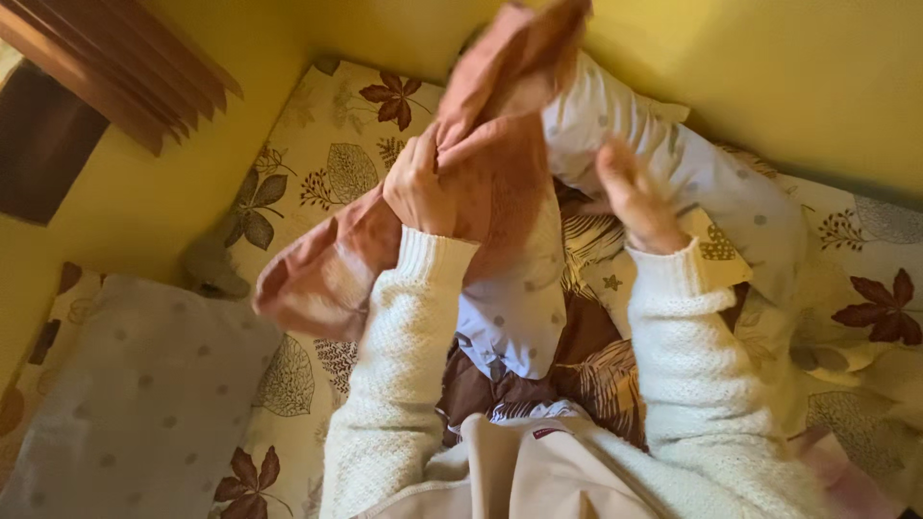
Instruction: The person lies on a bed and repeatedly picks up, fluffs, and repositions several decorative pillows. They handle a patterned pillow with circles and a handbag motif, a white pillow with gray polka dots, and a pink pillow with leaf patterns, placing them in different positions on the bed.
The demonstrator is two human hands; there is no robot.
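My left hand point(418, 187) grips a dusty-pink garment point(490, 115) lifted above the bed, its cloth hanging down to the left and rising toward the wall. My right hand point(635, 197) is blurred, fingers apart, just right of the pink cloth and touching or close over a white dotted garment point(673, 163) that lies across the bed. Both arms wear cream knit sleeves. More white dotted cloth point(510, 317) hangs under the pink garment.
The bed has a cream sheet with a brown leaf print point(327, 163). A pale dotted pillow point(144, 394) lies at the lower left. Brown patterned fabric point(586, 365) is bunched in the middle. Yellow walls point(788, 67) surround the bed, with wooden blinds point(125, 67) top left.
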